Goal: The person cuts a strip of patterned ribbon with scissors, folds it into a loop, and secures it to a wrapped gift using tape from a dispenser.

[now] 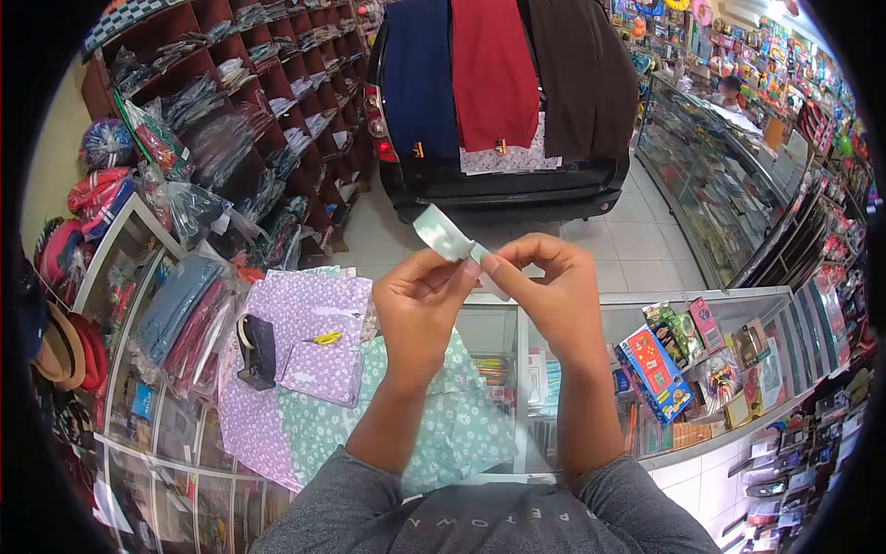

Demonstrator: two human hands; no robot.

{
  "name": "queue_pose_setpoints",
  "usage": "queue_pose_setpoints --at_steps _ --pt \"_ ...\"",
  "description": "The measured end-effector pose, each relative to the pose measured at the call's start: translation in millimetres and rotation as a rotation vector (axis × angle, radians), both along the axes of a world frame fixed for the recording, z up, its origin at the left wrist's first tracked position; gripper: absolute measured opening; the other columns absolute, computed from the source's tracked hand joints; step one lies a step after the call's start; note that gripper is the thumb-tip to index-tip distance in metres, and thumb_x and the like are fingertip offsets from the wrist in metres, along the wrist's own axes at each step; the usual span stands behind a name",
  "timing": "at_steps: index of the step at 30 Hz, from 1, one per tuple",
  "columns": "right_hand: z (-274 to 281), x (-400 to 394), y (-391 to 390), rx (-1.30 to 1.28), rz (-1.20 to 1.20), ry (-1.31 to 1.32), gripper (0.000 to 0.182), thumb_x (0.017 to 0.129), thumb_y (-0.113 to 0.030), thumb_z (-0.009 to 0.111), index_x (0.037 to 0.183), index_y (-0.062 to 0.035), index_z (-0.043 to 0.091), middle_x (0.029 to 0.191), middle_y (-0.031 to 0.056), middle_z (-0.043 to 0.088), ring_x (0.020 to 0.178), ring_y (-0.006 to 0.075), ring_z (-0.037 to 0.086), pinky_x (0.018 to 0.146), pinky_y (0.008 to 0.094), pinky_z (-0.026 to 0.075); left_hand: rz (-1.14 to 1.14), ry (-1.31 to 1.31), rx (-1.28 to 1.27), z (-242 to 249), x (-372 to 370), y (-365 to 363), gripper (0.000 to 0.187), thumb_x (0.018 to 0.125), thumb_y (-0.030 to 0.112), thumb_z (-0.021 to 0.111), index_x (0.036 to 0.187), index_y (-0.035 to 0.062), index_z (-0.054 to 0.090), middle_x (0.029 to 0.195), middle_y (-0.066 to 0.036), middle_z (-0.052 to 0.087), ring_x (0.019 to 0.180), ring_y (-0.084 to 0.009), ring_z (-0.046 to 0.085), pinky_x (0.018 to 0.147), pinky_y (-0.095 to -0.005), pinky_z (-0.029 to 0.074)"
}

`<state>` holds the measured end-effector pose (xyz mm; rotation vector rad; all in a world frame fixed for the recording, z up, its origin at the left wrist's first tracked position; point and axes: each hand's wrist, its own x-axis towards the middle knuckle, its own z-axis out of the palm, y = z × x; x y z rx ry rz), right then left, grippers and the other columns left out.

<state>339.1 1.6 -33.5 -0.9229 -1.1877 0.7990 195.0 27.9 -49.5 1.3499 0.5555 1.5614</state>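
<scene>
Head view, paper strip (446, 234) pinched between both hands, left (420, 309), right (549, 295)

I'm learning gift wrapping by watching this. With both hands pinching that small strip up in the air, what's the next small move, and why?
Probably lower the strip to the purple wrapped parcel. The left hand and right hand pinch it between fingertips above the counter, clear of everything, while the parcel lies beside the tape dispenser on spread wrapping paper. Whether the strip is tape, I can't tell.
</scene>
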Motion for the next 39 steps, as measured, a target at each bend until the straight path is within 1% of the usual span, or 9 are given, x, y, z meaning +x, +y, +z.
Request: queue_pose_setpoints --at_steps 7,10,15,21,24,26,29,34,39 --pt "-1 -1 3 -0.003 -0.014 -0.005 0.015 0.079 -0.013 0.077 0.081 0.0007 0.071 0.072 0.0005 0.066 0.068 0.0042 0.053 0.057 0.0194 0.041 -0.080 -0.084 -0.085 3 1 2 0.012 0.086 -0.001 0.070 0.096 -0.0056 0.065 0.093 -0.010 0.070 0.085 -0.0142 0.067 0.079 -0.0276 0.056" --pt "-1 -1 3 -0.001 -0.033 -0.004 0.015 0.079 -0.013 0.077 0.081 0.0006 0.071 0.072 0.0004 0.066 0.067 0.0042 0.053 0.057 0.0194 0.041 -0.089 -0.070 -0.073 -7 -4 8 0.015 0.086 0.000 0.071 0.098 -0.0062 0.065 0.094 -0.011 0.069 0.085 -0.0145 0.067 0.080 -0.0285 0.057" --pt "1 0 2 -0.020 -0.041 -0.021 0.014 0.079 -0.013 0.076 0.080 0.0007 0.071 0.072 0.0004 0.066 0.067 0.0043 0.053 0.056 0.0193 0.040 -0.084 -0.065 -0.056 -1 -1 5 0.018 0.086 0.001 0.071 0.102 -0.0071 0.065 0.094 -0.012 0.069 0.085 -0.0150 0.067 0.079 -0.0287 0.057" --pt "-3 0 3 0.013 -0.066 -0.056 0.014 0.077 -0.013 0.077 0.080 -0.0010 0.072 0.071 -0.0009 0.065 0.068 0.0043 0.052 0.054 0.0195 0.039 -0.061 -0.029 -0.066 -4 -3 6 0.018 0.086 0.002 0.071 0.102 -0.0065 0.066 0.095 -0.011 0.069 0.087 -0.0135 0.066 0.081 -0.0272 0.055" --pt "-1 2 2 -0.007 -0.054 -0.101 0.013 0.076 -0.013 0.077 0.083 -0.0029 0.073 0.074 -0.0014 0.065 0.069 0.0040 0.051 0.053 0.0197 0.038 -0.055 -0.032 -0.039 -4 -3 8 0.020 0.086 0.002 0.072 0.103 -0.0058 0.067 0.096 -0.009 0.070 0.087 -0.0126 0.066 0.081 -0.0273 0.054" --pt "4 3 -3 0.087 -0.042 -0.158 0.014 0.076 -0.013 0.077 0.087 -0.0045 0.073 0.078 -0.0005 0.066 0.069 0.0039 0.051 0.052 0.0198 0.038 -0.027 0.017 0.004 -8 -7 13 0.019 0.086 0.002 0.072 0.103 -0.0048 0.067 0.096 -0.008 0.070 0.086 -0.0118 0.065 0.080 -0.0278 0.054" --pt "5 4 -4 0.102 -0.051 -0.174 0.018 0.077 -0.013 0.077 0.092 -0.0047 0.074 0.082 0.0009 0.067 0.069 0.0037 0.052 0.051 0.0192 0.037 0.014 0.013 -0.012 -2 -5 8 0.020 0.086 0.000 0.071 0.105 -0.0044 0.067 0.095 -0.009 0.070 0.086 -0.0121 0.066 0.078 -0.0277 0.055" --pt "8 7 -7 0.038 -0.025 -0.215 0.016 0.078 -0.012 0.076 0.092 -0.0037 0.075 0.077 0.0010 0.067 0.068 0.0028 0.052 0.049 0.0183 0.037 0.023 0.047 0.036 -5 -8 10 0.022 0.085 0.001 0.073 0.105 -0.0054 0.066 0.096 -0.012 0.071 0.086 -0.0136 0.067 0.078 -0.0272 0.055" --pt "5 5 -5 0.018 -0.051 -0.198 0.013 0.079 -0.011 0.075 0.089 -0.0023 0.075 0.072 0.0012 0.066 0.065 0.0020 0.051 0.049 0.0182 0.037 -0.010 0.056 -0.008 -2 -7 8 0.024 0.084 0.001 0.073 0.106 -0.0063 0.066 0.096 -0.012 0.071 0.087 -0.0143 0.067 0.079 -0.0265 0.056"
